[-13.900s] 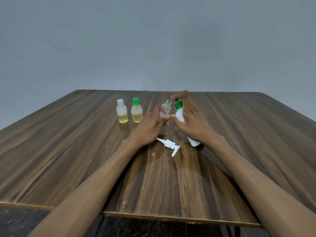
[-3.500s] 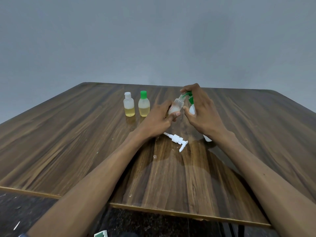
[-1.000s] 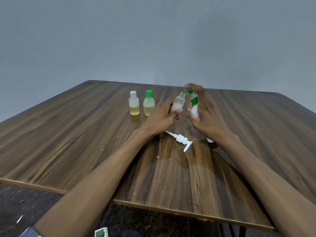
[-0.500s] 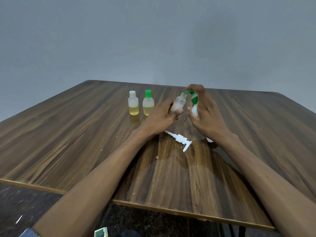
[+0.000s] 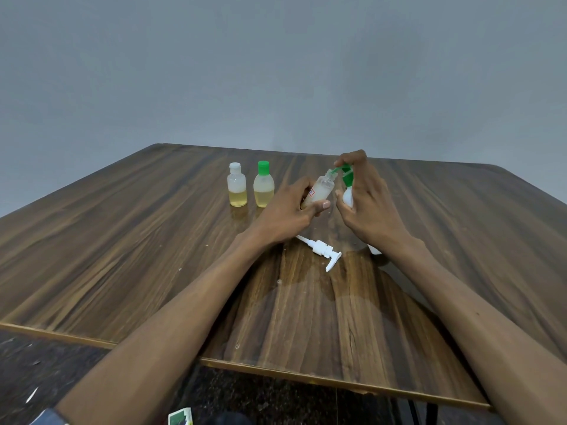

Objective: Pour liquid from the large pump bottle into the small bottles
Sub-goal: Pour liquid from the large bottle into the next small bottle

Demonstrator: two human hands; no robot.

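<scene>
Since a moment before, little had moved: the left hand (image 5: pixel 288 210) still gripped the tilted small clear bottle (image 5: pixel 320 189), and the right hand (image 5: pixel 365 207) stayed wrapped round the large white bottle (image 5: pixel 348 196), whose green neck leaned toward the small bottle's open mouth above the middle of the wooden surface (image 5: pixel 122 240). The white pump (image 5: pixel 322 250) lay on the surface just near of the hands, between the two wrists. Two more small bottles stood upright side by side to the left, a white-capped bottle (image 5: pixel 237 189) and a green-capped bottle (image 5: pixel 263 184), each holding yellowish liquid.
</scene>
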